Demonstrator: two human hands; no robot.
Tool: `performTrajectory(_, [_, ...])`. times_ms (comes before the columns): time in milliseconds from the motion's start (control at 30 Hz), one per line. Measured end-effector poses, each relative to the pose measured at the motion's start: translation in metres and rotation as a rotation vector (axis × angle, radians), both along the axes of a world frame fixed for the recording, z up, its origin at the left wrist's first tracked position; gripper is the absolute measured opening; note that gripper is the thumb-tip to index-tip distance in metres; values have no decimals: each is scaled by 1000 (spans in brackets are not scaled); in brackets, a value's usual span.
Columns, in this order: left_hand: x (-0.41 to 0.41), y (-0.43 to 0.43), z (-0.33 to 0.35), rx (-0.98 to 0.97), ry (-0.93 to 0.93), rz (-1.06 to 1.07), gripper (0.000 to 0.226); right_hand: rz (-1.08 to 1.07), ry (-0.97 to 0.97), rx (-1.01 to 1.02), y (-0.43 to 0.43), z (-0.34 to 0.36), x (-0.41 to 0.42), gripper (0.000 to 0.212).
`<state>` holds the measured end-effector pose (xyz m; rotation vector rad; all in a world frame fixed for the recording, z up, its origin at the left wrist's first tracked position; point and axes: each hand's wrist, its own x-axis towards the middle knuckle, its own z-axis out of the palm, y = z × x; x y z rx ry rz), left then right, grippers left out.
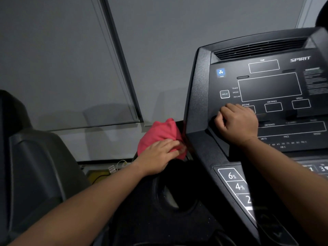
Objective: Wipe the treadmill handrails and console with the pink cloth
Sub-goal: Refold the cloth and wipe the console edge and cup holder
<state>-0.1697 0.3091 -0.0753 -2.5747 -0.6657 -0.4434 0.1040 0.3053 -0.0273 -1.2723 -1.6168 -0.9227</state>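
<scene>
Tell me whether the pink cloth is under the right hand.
No: the crumpled pink cloth is pressed by the left hand beside the black treadmill console; the right hand rests bare on it.

Right side of the black treadmill console (200, 96) runs off frame; small white warning text (315, 80) blurs, unreadable; crumpled pink cloth (159, 134) partly under the left hand (158, 157).

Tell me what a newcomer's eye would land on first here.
The pink cloth stands out most, bright against the dark scene, pressed by the left hand against the console's left edge at centre. Next comes the black console on the right, with white-outlined displays and a blue fan button at its upper left. The right hand rests curled on its lower panel.
</scene>
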Motion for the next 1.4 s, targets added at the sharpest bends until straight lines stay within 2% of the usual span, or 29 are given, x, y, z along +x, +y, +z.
performTrajectory(100, [-6,9,-2,12,-13,17,39,-5,-12,4,0,-1,1,30])
performTrajectory(267, [-6,18,-7,-4,-177,24,30,-1,-14,-1,1,-1,2,30])
performTrajectory(333, [-3,17,-4,-7,-236,116,32,6,-17,3,2,-1,3,30])
performTrajectory(400, [1,25,6,-143,-345,297,43,3,-18,2,1,-1,3,30])
performTrajectory(467, [2,37,19,-377,-402,405,53,-1,-17,1,1,-1,3,30])
performTrajectory(600, [-1,51,33,-802,-646,479,39,-2,-19,-6,0,-1,3,30])
performTrajectory(667, [0,51,32,-909,-741,569,43,-13,-23,-4,1,-2,3,30])
performTrajectory(733, [2,51,34,-889,-745,682,48,-11,-19,0,2,-2,2,29])
performTrajectory(800, [8,49,35,-784,-666,785,49,-6,-15,6,2,-1,1,29])
performTrajectory(867, [18,42,33,-573,-600,800,45,-7,-10,5,1,-1,1,29])
performTrajectory(933, [32,30,27,-332,-596,725,45,-8,-8,-2,1,-2,0,29])
performTrajectory(967, [41,25,23,-276,-588,707,48,-8,-6,-6,1,-2,0,29])
performTrajectory(1033, [59,20,16,-275,-577,689,49,-6,-4,-10,1,-2,1,30])
performTrajectory(1133, [77,18,10,-304,-658,621,49,-7,-7,1,2,-2,2,30])
performTrajectory(1300, [54,21,14,-332,-707,434,54,6,-15,0,1,-1,2,31])
performTrajectory(1333, [46,23,13,-306,-676,432,55,7,-14,1,1,-1,3,31])
performTrajectory(1400, [31,28,11,-275,-599,570,54,9,-18,7,1,-2,3,31])
